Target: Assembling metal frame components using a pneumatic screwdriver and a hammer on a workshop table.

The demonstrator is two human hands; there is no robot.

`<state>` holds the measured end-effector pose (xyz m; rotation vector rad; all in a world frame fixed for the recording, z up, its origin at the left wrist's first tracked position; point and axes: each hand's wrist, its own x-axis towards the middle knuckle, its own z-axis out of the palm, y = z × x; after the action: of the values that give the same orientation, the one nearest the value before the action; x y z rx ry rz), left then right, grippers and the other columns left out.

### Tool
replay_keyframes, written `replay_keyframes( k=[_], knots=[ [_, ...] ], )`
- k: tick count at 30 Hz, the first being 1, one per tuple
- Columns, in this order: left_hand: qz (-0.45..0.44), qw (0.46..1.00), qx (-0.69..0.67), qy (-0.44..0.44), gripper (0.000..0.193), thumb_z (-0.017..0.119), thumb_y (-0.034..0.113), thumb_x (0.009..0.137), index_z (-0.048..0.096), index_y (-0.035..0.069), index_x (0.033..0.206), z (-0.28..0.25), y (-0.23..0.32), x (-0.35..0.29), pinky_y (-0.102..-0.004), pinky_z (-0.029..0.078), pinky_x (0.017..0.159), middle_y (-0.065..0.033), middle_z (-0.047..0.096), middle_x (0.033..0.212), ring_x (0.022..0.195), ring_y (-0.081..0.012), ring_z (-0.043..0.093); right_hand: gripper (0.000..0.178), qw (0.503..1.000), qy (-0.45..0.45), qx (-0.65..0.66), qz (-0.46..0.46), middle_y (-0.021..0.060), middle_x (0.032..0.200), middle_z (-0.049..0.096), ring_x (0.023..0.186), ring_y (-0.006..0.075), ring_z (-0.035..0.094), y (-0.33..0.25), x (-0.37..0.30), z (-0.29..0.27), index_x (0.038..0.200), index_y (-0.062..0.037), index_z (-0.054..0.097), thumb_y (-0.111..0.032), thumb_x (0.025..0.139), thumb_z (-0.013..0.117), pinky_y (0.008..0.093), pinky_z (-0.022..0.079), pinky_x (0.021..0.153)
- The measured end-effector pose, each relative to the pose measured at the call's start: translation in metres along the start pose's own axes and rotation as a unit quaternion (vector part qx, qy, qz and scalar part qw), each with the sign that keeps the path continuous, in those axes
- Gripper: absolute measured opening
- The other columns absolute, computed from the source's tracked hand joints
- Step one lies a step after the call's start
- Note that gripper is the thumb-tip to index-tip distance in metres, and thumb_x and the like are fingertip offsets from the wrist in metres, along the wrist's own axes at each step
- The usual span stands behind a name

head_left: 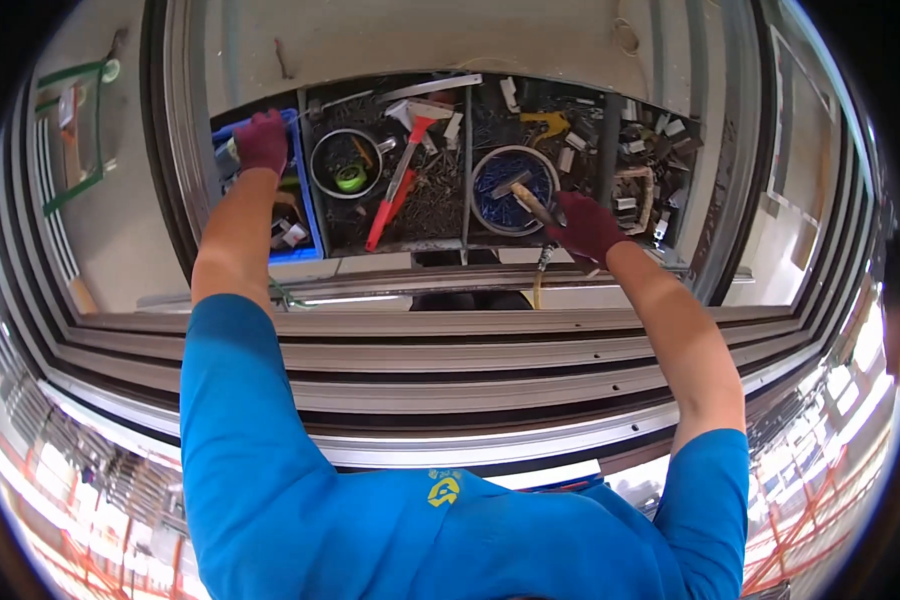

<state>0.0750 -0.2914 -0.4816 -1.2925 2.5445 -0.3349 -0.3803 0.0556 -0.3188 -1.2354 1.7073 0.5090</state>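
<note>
My right hand [587, 228], in a dark red glove, is closed round the wooden handle of a hammer [532, 200]. The hammer's head lies over a round tub [475, 205] that holds many blue screws or nails. Far to the left, my left hand [262, 142], gloved alike, reaches over a blue plastic bin [315, 225]. Its fingertips are hidden, so I cannot tell whether it grips anything. Small metal parts [290, 232] lie in the near end of that bin.
Between my hands, a dark divided tray holds a round container [315, 165] with a green tape measure [350, 178], a red-handled tool [382, 222] and loose screws. A yellow tool [545, 124] lies farther back; small blocks fill the right compartment. Long metal profiles [450, 343] run across in front of me.
</note>
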Motion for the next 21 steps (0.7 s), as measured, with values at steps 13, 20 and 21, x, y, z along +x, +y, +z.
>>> replay_keyframes(
  k=[13, 20, 21],
  knots=[
    [-0.016, 0.938, -0.345, -0.009, 0.046, 0.073, 0.025, 0.093, 0.055, 0.002, 0.129, -0.191, -0.006, -0.05, -0.0532, 0.055, 0.09, -0.0271, 0.069, 0.117, 0.109, -0.0444, 0.067, 0.059, 0.989, 0.126, 0.015, -0.076, 0.0222, 0.134, 0.065, 0.123, 0.0414, 0.063, 0.062, -0.172, -0.06, 0.143, -0.0055, 0.055, -0.036, 0.094, 0.067, 0.0492, 0.052, 0.105],
    [-0.016, 0.842, -0.525, 0.121, 0.034, 0.079, 0.011, 0.089, 0.061, 0.002, 0.117, -0.411, 0.058, -0.092, -0.0375, 0.057, 0.082, -0.018, 0.074, 0.099, 0.095, -0.03, 0.074, 0.062, 0.968, 0.098, 0.121, -0.195, 0.0233, 0.142, 0.06, 0.126, 0.0411, 0.062, 0.039, -0.209, -0.101, 0.146, -0.0065, 0.053, -0.037, 0.094, 0.069, 0.0499, 0.052, 0.105],
    [-0.001, 0.807, -0.576, 0.133, 0.033, 0.079, 0.01, 0.091, 0.061, 0.002, 0.118, -0.439, 0.068, -0.097, -0.0343, 0.056, 0.082, -0.0144, 0.074, 0.098, 0.094, -0.0222, 0.074, 0.065, 0.939, 0.123, 0.21, -0.243, 0.0238, 0.145, 0.058, 0.128, 0.0405, 0.061, 0.041, -0.207, -0.101, 0.147, -0.0062, 0.052, -0.036, 0.094, 0.071, 0.0495, 0.052, 0.106]
  ],
)
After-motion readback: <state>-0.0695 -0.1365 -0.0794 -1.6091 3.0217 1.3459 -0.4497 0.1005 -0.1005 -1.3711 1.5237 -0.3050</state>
